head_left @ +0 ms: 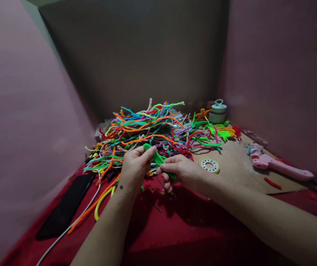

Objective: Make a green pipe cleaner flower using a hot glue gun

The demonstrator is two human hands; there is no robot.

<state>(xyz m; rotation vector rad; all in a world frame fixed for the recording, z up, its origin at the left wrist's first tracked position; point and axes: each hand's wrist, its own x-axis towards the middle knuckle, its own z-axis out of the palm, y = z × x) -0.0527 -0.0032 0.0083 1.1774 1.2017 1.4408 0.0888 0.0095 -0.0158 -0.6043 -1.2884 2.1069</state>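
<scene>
Between my two hands is a fuzzy green pipe cleaner piece [158,159], folded or bundled into a flat leaf-like strip. My left hand [137,162] pinches its upper left end between thumb and fingers. The lower right part is gripped by my right hand [182,170], whose fingers curl beneath it. A thin dark wire or stick [160,181] shows just below the green piece; whether a hand holds it I cannot tell. Right behind both hands lies a big heap of colourful pipe cleaners [147,129].
A pink hot glue gun [283,168] lies on a board [233,177] at right, near a tape roll [209,166] and a short red piece [272,183]. Farther back stands a pale green container [218,112]. Left are a black phone [66,207], white cable [86,210] and yellow-handled tool [98,205].
</scene>
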